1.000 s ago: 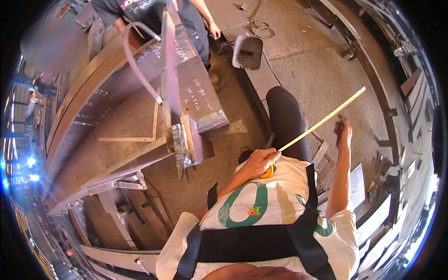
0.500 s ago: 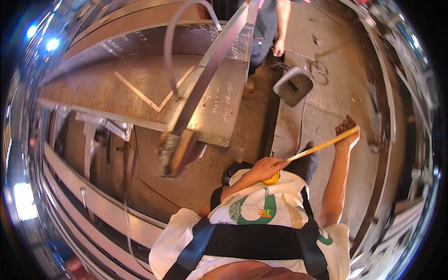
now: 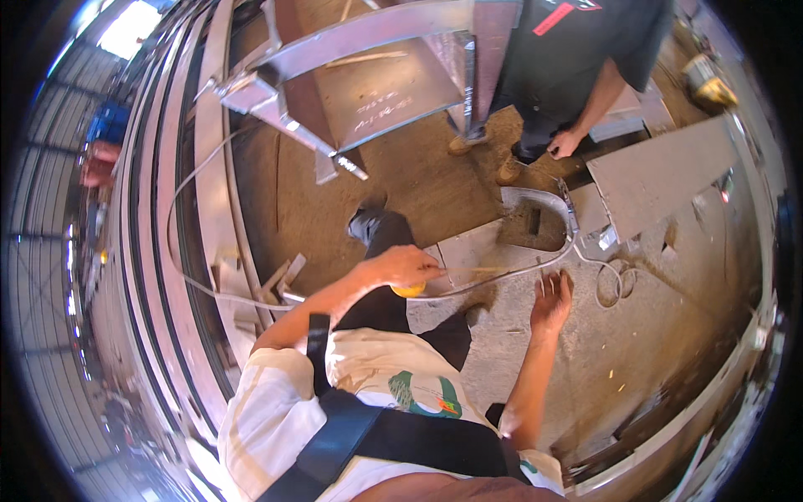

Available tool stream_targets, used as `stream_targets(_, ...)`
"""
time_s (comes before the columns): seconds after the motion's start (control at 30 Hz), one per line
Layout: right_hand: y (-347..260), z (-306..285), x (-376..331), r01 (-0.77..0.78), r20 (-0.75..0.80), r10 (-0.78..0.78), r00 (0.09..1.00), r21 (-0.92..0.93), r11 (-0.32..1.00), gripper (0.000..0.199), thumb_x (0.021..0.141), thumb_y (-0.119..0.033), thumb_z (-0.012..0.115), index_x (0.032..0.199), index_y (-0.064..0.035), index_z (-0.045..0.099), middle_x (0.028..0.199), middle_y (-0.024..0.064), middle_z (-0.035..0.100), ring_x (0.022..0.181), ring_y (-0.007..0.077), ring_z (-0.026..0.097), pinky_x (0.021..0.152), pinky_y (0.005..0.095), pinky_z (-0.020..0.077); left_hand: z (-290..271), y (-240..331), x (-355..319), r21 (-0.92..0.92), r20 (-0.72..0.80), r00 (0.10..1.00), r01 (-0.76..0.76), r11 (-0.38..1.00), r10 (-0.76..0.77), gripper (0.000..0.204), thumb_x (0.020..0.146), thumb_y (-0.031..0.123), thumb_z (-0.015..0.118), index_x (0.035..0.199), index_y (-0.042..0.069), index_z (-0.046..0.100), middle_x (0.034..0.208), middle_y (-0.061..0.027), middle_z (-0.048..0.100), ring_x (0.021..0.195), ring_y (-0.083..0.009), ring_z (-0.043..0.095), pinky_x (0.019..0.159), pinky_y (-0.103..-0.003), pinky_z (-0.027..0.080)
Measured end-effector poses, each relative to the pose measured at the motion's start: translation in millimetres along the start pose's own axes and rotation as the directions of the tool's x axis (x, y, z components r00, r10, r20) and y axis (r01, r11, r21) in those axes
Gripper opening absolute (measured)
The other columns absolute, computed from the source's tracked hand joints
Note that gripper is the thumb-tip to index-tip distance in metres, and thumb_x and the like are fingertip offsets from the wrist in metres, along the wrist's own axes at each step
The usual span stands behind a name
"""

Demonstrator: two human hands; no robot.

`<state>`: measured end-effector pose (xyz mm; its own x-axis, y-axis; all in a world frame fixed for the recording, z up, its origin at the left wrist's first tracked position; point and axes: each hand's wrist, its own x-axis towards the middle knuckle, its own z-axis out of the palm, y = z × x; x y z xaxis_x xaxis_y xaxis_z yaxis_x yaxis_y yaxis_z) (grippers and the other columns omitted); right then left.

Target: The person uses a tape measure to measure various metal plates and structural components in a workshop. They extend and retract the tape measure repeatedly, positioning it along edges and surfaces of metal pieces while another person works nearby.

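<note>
My left hand (image 3: 406, 266) is closed around a yellow tape measure (image 3: 410, 290), whose case shows below the fingers. A short, faint stretch of blade (image 3: 473, 269) runs from it toward my right hand (image 3: 551, 303). That hand is palm up, its fingers half curled and apart. Nothing shows clearly in its grasp, and the blade's far end is blurred. Beyond my hands on the floor lies a grey, rounded shield-like piece (image 3: 535, 219), with a cable (image 3: 493, 283) looping past it and between my hands.
A large welded steel frame (image 3: 368, 42) stands ahead to the left. Next to it is another person (image 3: 556, 75) in dark clothes, one arm hanging. Long steel beams (image 3: 155, 209) line the left side. A flat steel plate (image 3: 665, 176) lies at the right.
My view has swung right and I have stepped along. My hands are closer together, with less blade showing between them. My right hand has opened from its grip on the blade's end.
</note>
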<state>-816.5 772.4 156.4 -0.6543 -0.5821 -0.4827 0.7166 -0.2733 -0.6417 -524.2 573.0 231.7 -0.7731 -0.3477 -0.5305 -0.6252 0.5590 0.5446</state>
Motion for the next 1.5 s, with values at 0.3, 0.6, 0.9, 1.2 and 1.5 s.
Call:
stream_targets(0.3,-13,95,66,-0.379,0.369,0.436,0.821,-0.218,0.899,0.018,0.089,-0.017,0.070,0.104,-0.0121,0.063,0.088,-0.0005,0.062,0.087,0.0174,0.062,0.082,0.0371,0.0512,-41,29,-82,-0.490,-0.111,0.946,0.215,0.845,-0.306,0.058,0.097,0.056,0.050,0.088,0.003,0.071,0.075,-0.0091,0.068,0.071,-0.0231,0.065,0.067,-0.038,0.050)
stream_targets(0.6,78,141,134,-0.395,0.281,0.506,0.815,-0.369,0.841,0.020,0.088,-0.018,0.072,0.105,-0.0109,0.066,0.098,-0.0013,0.062,0.096,0.0159,0.058,0.085,0.0327,0.0506,-35,-99,-64,-0.321,-0.398,0.832,0.268,0.908,-0.386,0.056,0.094,0.058,0.050,0.102,0.007,0.074,0.091,-0.0188,0.071,0.088,-0.0388,0.067,0.080,-0.046,0.052)
stream_targets(0.9,179,277,254,-0.227,0.271,0.343,0.899,-0.381,0.896,0.022,0.089,-0.019,0.071,0.106,-0.0079,0.061,0.100,0.0055,0.062,0.098,0.0212,0.060,0.085,0.0337,0.0499,-57,-208,-62,-0.256,-0.700,0.460,0.552,0.794,-0.546,0.052,0.095,0.056,0.051,0.094,0.008,0.071,0.078,-0.0217,0.065,0.079,-0.0408,0.064,0.072,-0.049,0.049)
stream_targets(1.2,187,307,274,-0.105,0.292,0.200,0.935,-0.312,0.944,0.019,0.091,-0.019,0.070,0.103,-0.0108,0.058,0.090,0.0019,0.061,0.081,0.0169,0.062,0.074,0.0302,0.0511,-84,-208,-37,-0.271,-0.722,0.377,0.618,0.738,-0.580,0.060,0.094,0.060,0.049,0.090,0.005,0.072,0.073,-0.0214,0.065,0.076,-0.0402,0.065,0.070,-0.047,0.049)
stream_targets(1.5,198,315,277,-0.124,0.308,0.223,0.925,-0.309,0.943,0.045,0.093,-0.020,0.066,0.131,-0.0014,0.049,0.130,0.0142,0.054,0.112,0.0268,0.056,0.098,0.0404,0.0450,-70,-210,-51,-0.239,-0.725,0.376,0.647,0.724,-0.576,0.060,0.095,0.061,0.046,0.090,0.008,0.074,0.076,-0.0197,0.068,0.080,-0.0407,0.067,0.073,-0.051,0.051)
